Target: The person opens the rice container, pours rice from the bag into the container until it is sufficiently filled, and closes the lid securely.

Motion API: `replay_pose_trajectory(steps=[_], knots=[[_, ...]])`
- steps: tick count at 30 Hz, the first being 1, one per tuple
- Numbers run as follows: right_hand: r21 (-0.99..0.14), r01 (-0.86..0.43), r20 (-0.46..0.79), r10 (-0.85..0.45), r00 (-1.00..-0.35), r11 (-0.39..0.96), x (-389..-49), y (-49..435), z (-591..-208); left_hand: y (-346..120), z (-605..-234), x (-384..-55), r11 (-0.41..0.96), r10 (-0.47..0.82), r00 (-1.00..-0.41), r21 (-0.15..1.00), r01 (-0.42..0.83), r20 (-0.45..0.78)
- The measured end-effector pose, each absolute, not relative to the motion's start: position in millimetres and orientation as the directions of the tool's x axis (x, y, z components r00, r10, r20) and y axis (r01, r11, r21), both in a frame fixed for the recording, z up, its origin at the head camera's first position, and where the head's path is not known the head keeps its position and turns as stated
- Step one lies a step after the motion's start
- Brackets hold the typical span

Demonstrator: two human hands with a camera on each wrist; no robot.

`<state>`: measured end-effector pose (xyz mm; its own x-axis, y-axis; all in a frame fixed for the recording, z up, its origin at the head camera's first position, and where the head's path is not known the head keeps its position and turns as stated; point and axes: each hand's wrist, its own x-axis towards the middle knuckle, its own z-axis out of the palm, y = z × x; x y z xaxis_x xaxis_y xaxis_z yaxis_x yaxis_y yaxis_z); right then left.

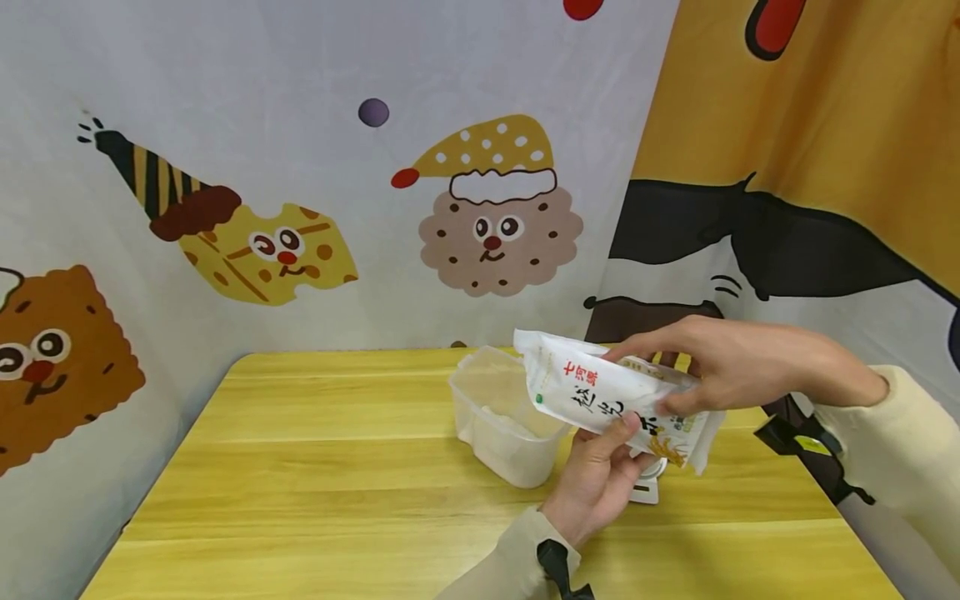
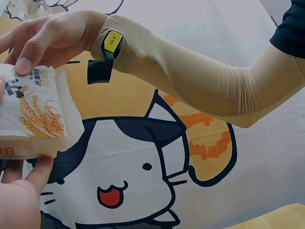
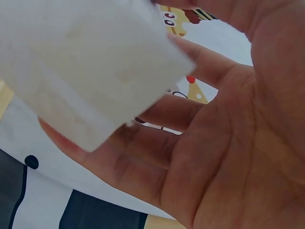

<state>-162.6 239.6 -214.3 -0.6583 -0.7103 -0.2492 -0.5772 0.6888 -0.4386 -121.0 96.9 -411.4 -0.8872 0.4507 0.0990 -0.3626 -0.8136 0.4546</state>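
A white rice bag (image 1: 581,387) with red and black lettering and printed rice ears is held tilted above the table. My left hand (image 1: 596,483) grips its lower side from underneath, thumb on the printed front. From above, my right hand (image 1: 712,362) holds the bag's upper right part, fingers over the far side and thumb on the front. In the right wrist view the bag's pale end (image 3: 95,81) lies between thumb and fingers. Just left of the bag stands a translucent plastic container (image 1: 495,454), open at the top, with something whitish at its bottom.
Partly hidden behind my left hand, a small white object (image 1: 645,493) lies on the yellow wood-grain table (image 1: 322,467). A cartoon-printed curtain (image 1: 390,250) hangs along the table's back and right side.
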Motion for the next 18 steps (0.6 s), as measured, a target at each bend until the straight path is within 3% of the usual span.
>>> replay_pose_trajectory(steps=[18], knots=[[-0.421, -0.593, -0.241, -0.715, -0.657, 0.686, -163.5, 238.3, -214.9, 96.3, -412.6, -121.6, -0.81, 0.459, -0.882, 0.457, -0.367, 0.104]])
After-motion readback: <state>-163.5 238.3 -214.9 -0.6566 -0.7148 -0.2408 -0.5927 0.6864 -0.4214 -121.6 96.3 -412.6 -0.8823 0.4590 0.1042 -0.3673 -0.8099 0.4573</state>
